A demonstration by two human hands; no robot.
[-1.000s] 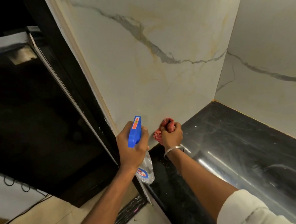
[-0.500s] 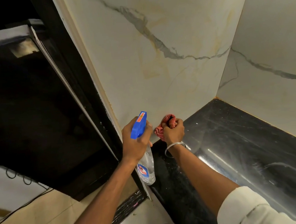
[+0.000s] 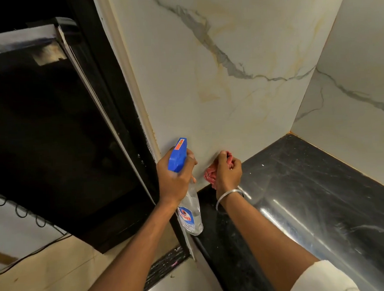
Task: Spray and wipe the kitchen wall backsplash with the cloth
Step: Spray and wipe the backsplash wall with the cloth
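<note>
At the backsplash (image 3: 206, 104) above the desk (image 3: 325, 204): spray bottle (image 3: 190, 211) in left hand (image 3: 174, 182), left of cloth (image 3: 208, 175) in right hand (image 3: 227, 173).

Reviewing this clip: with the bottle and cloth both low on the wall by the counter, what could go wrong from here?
1. The left hand holds the spray bottle with its nozzle close to the backsplash. A squirt there may run down onto the black countertop.
2. The right hand grips the red cloth bunched tight, so each wipe may cover little and leave streaks.
</note>
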